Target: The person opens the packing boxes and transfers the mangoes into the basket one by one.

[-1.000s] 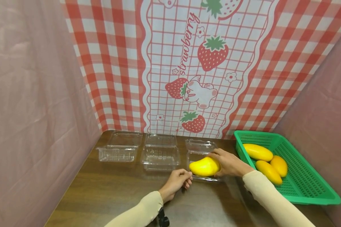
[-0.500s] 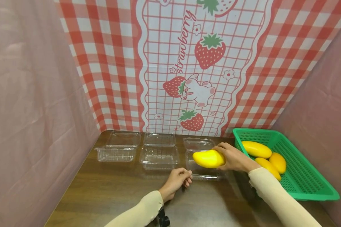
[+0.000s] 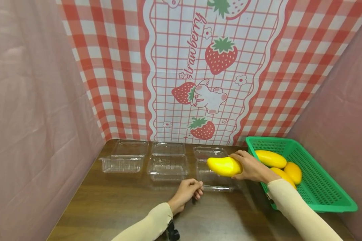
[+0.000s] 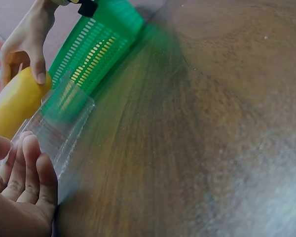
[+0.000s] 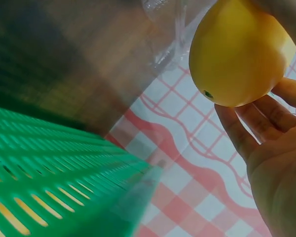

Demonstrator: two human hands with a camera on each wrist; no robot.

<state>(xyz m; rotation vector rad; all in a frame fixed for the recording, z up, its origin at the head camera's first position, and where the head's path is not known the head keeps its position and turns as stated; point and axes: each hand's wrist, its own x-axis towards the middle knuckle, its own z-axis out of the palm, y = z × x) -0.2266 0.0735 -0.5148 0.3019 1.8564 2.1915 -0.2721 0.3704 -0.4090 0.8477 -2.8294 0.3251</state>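
In the head view my right hand (image 3: 249,166) grips a yellow mango (image 3: 224,166) by its right end. The mango hangs above the rightmost clear plastic box (image 3: 215,188), tilted slightly, its left end free. The right wrist view shows the thumb on one side of the mango (image 5: 239,54) and the fingers of the right hand (image 5: 276,148) on the other. At that box's front left corner, my left hand (image 3: 187,193) pinches the rim between thumb and forefinger; its other fingers (image 4: 47,177) are curled. The box's lid (image 3: 209,152) lies folded back.
Two more clear boxes, a middle one (image 3: 168,165) and a left one (image 3: 122,165), stand with lids back. A green basket (image 3: 325,190) at the right holds several mangoes (image 3: 271,158). Checked cloth (image 3: 120,83) hangs behind the brown table (image 3: 108,201).
The right hand has lifted the mango up from the right box and shifted it slightly rightward. The left hand stays at the box corner. The head view has shifted slightly.
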